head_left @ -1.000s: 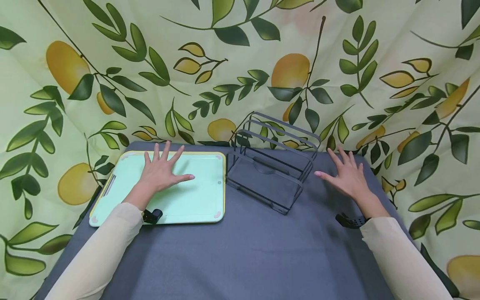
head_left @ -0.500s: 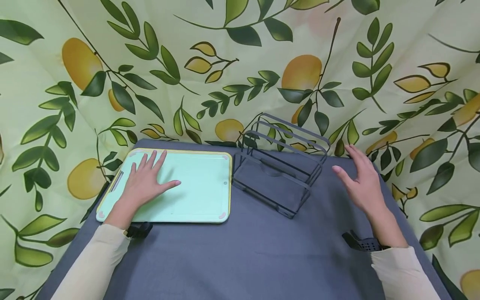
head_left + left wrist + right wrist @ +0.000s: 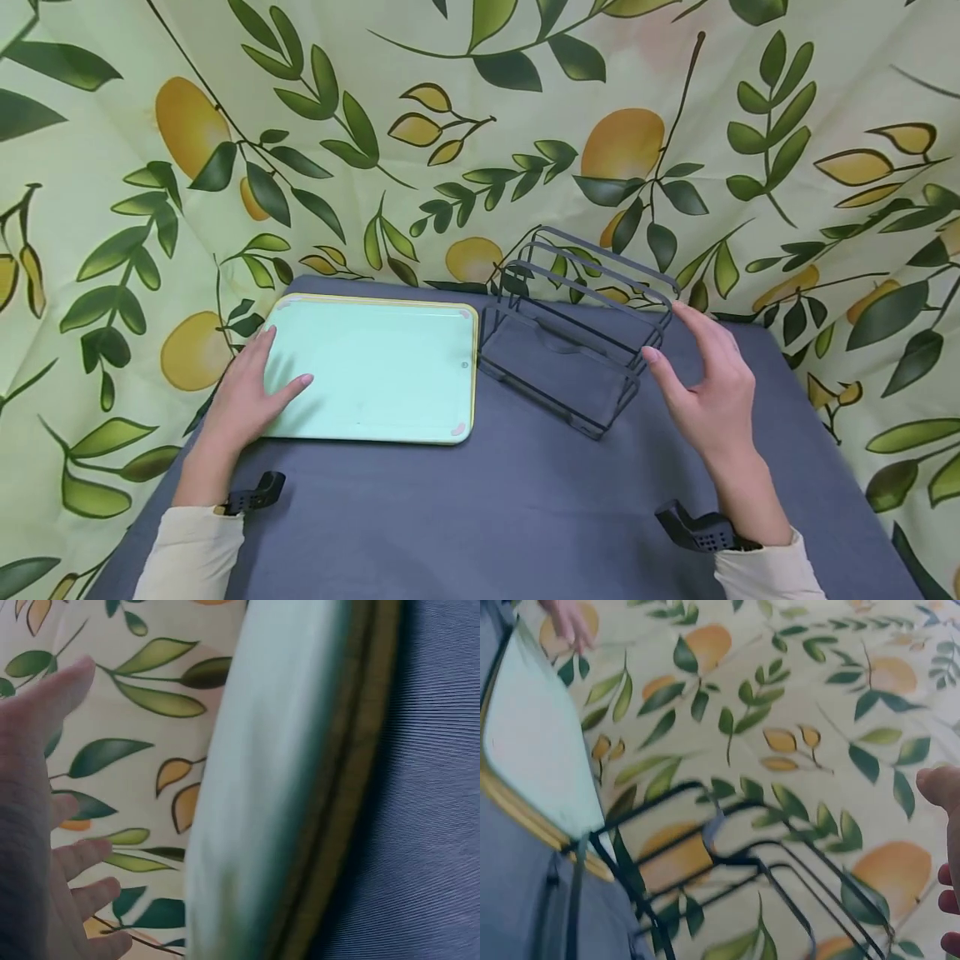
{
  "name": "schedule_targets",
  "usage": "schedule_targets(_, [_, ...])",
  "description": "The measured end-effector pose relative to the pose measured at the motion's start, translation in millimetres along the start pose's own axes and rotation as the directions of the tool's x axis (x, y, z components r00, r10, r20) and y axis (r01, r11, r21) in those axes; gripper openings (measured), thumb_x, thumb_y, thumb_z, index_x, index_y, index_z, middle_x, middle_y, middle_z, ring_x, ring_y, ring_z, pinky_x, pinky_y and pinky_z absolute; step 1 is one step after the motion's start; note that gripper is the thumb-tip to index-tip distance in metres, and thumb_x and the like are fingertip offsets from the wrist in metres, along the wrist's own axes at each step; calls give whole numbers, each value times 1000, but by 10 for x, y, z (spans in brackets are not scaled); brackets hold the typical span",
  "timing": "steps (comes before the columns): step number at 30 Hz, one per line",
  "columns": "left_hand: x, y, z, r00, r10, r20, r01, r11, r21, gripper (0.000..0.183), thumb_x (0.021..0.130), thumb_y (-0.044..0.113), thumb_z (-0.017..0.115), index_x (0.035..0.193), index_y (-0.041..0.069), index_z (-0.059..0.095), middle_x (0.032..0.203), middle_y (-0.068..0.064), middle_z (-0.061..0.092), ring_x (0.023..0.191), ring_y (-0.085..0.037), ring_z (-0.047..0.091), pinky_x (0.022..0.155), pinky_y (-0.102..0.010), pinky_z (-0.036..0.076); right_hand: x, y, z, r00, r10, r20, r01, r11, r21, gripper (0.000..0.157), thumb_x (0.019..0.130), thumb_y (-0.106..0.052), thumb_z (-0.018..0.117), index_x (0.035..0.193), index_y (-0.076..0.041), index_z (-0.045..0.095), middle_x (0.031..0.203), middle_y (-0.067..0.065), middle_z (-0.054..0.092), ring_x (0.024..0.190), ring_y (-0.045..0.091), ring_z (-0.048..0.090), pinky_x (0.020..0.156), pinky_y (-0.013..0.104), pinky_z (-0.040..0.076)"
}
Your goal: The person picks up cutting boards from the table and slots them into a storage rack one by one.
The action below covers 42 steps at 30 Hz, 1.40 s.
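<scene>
A mint-green cutting board (image 3: 375,367) lies flat at the left; a yellow edge shows under its rim, perhaps a second board. My left hand (image 3: 243,400) hovers over its left end, thumb spread away from the fingers. In the left wrist view the fingers (image 3: 86,862) look apart from the board (image 3: 262,787) and hold nothing. To the right of the board stands a dark wire rack (image 3: 570,333) with several upright loops. Beside its right end is my right hand (image 3: 712,396), thumb and fingers parted. Whether its fingertips touch the rack cannot be told.
A grey-blue cloth (image 3: 450,525) covers the table. Right behind the table hangs a curtain (image 3: 337,50) printed with leaves and fruit, also along both sides. Each wrist wears a dark strapped camera (image 3: 255,493).
Both hands have come nearer the things: the left has moved outward to the board's left end, the right inward to the rack's right end. The board and rack lie as before.
</scene>
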<state>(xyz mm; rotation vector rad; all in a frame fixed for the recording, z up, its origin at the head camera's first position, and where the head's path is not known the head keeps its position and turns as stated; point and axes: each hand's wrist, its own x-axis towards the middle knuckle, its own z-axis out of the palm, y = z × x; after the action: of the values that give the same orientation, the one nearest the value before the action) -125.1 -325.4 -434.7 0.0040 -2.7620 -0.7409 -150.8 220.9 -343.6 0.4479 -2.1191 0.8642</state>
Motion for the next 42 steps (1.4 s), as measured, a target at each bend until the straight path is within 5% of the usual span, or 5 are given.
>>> schedule_targets(14, [-121, -179, 207, 954, -292, -62, 288, 955, -67, 92, 89, 54, 58, 155, 13, 9, 154, -27, 21, 138, -49, 22, 103, -68, 24, -112, -372, 467, 999, -28, -44, 36, 977, 208, 54, 81, -20, 74, 130, -5, 59, 128, 14, 61, 120, 21, 55, 102, 16, 37])
schedule_targets(22, [-127, -242, 352, 914, -389, -119, 398, 915, 64, 98, 85, 65, 54, 153, 6, 17, 151, -26, 30, 132, -48, 34, 103, -64, 28, -131, -472, 712, 1000, -13, 0, 13, 971, 237, 56, 80, -14, 74, 133, -11, 57, 130, 9, 60, 119, 24, 56, 101, 21, 40])
schedule_targets(32, [-64, -230, 413, 855, -495, -155, 511, 855, 87, 92, 87, 69, 46, 152, 8, 25, 146, -25, 38, 127, -50, 37, 100, -63, 30, -228, -625, 1141, 990, 30, 140, -76, 940, 333, 51, 86, -19, 71, 135, -16, 55, 132, 4, 58, 118, 22, 56, 96, 35, 45])
schedule_targets(36, [-57, -212, 426, 843, -508, -175, 528, 844, 93, 87, 90, 65, 45, 150, 5, 27, 143, -28, 40, 126, -50, 38, 100, -62, 30, -215, -698, 1326, 970, 52, 239, -139, 922, 362, 49, 89, -23, 69, 136, -21, 54, 134, 2, 56, 120, 18, 54, 96, 38, 46])
schedule_targets(42, [-113, -197, 420, 791, -570, -222, 593, 804, 46, 80, 92, 57, 45, 149, 3, 28, 142, -30, 40, 128, -49, 35, 102, -61, 28, -280, -782, 1644, 923, 141, 358, -280, 885, 371, 44, 91, -35, 65, 132, -23, 56, 132, -1, 58, 119, 17, 55, 97, 41, 47])
